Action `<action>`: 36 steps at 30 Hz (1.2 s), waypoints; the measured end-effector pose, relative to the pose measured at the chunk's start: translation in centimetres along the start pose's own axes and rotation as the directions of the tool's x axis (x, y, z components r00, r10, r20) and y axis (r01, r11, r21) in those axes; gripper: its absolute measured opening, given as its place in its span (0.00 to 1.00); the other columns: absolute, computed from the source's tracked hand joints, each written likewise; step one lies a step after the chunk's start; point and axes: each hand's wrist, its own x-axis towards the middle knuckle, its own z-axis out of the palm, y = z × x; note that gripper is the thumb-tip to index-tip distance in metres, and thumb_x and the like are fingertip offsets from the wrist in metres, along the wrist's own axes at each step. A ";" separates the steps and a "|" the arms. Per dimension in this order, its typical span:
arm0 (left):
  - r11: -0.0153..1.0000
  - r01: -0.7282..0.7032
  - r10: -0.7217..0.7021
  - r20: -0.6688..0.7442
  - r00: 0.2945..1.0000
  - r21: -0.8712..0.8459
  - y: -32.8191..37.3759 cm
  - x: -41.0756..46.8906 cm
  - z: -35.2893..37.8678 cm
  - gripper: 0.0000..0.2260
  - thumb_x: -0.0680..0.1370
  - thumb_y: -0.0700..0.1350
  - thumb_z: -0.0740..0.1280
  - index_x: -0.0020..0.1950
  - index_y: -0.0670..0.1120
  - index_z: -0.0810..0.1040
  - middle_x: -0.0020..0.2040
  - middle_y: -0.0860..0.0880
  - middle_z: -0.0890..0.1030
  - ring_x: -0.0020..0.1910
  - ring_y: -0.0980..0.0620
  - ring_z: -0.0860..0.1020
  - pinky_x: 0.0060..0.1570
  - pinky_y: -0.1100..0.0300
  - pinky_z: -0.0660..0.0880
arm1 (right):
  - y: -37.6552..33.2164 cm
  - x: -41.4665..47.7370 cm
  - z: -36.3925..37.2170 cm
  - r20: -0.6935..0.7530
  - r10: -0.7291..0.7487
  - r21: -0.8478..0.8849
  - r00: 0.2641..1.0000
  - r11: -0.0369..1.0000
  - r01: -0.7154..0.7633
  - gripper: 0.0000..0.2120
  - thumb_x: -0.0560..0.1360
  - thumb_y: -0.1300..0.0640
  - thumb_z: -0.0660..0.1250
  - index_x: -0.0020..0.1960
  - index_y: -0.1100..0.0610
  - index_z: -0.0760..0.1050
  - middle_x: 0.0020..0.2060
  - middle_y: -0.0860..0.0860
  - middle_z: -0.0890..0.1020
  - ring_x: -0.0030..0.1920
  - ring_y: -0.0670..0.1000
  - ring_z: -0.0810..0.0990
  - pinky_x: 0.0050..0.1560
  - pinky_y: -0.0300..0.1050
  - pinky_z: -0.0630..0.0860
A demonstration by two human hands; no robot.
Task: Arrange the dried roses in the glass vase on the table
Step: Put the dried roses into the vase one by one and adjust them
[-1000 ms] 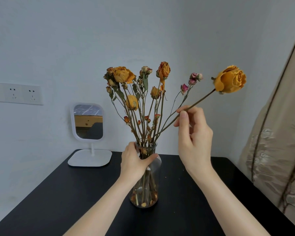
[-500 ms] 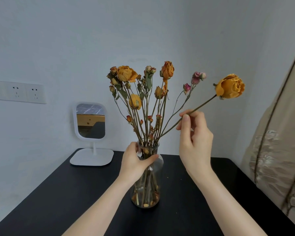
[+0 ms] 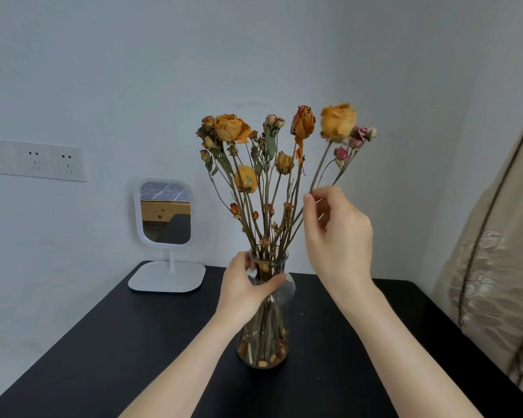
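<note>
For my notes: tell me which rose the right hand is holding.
The large yellow rose at the bunch's upper right: the right hand pinches its stem; no hand holds the others.

Clear glossy glass vase, papery dried roses — matt black table, smooth white plastic mirror

Dried roses in a clear glass vase on the black table.
Vase upright, stems fanning above its neck; one blurred yellow rose tilts right beside small pink buds.
</note>
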 end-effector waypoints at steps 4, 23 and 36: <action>1.000 0.009 -0.010 -0.012 1.000 -0.014 -0.2 0.1 0.2 0.26 0.66 0.54 0.75 0.60 0.51 0.71 0.55 0.56 0.75 0.54 0.59 0.72 0.43 0.73 0.64 | -0.1 -0.3 0.7 0.158 0.000 -0.134 0.987 0.991 0.021 0.10 0.78 0.53 0.62 0.49 0.59 0.78 0.33 0.50 0.79 0.28 0.47 0.74 0.28 0.33 0.66; 0.984 0.029 0.010 -0.219 0.976 0.174 0.6 -1.3 2.3 0.24 0.65 0.58 0.73 0.55 0.50 0.70 0.50 0.57 0.70 0.52 0.58 0.64 0.54 0.50 0.73 | 0.4 -0.9 2.0 0.262 0.013 -0.204 0.965 0.978 0.043 0.12 0.77 0.51 0.63 0.45 0.58 0.79 0.33 0.52 0.82 0.29 0.51 0.78 0.29 0.36 0.69; 0.978 0.029 0.018 -0.221 0.975 0.207 0.5 -1.2 2.3 0.19 0.69 0.52 0.71 0.54 0.48 0.71 0.52 0.53 0.73 0.54 0.53 0.68 0.50 0.51 0.74 | 1.6 -3.0 3.0 0.401 0.133 -0.236 0.906 0.971 -0.038 0.13 0.76 0.46 0.63 0.54 0.53 0.78 0.41 0.49 0.83 0.38 0.49 0.81 0.29 0.29 0.61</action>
